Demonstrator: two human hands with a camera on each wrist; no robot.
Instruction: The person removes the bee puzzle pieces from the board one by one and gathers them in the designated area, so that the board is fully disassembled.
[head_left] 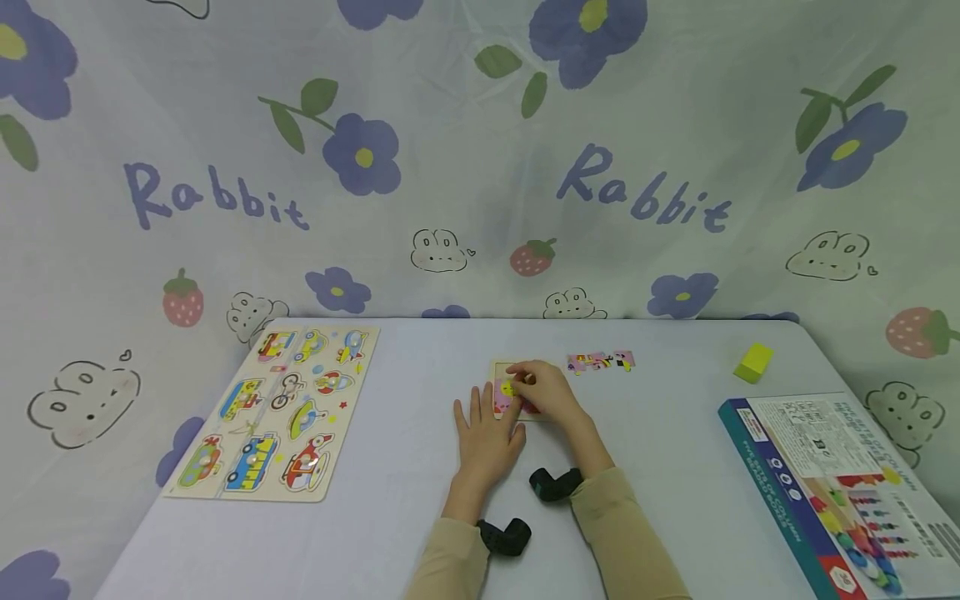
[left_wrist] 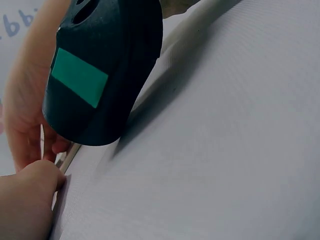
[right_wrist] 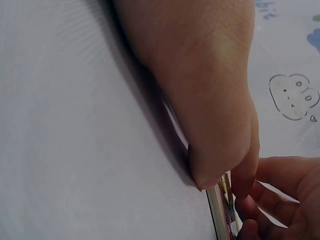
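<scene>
A small wooden puzzle board [head_left: 492, 367] lies on the table before me, with pink and yellow puzzle pieces [head_left: 504, 402] on it. My left hand [head_left: 483, 442] has its fingers spread straight and rests at the board's near left side; its thumb [right_wrist: 202, 172] is right at the board's edge in the right wrist view. Over the board my right hand [head_left: 547, 392] bends its fingers and pinches a puzzle piece [right_wrist: 227, 190], mostly hidden by both hands. Several pink loose pieces [head_left: 600, 361] lie in a row just beyond, to the right.
A larger wooden vehicle puzzle [head_left: 341, 417] lies at left. On the right are a yellow block [head_left: 753, 363] and a large printed box [head_left: 832, 483]. Black wrist cameras [head_left: 555, 484] sit on both wrists. A printed cloth [head_left: 480, 167] hangs behind the table.
</scene>
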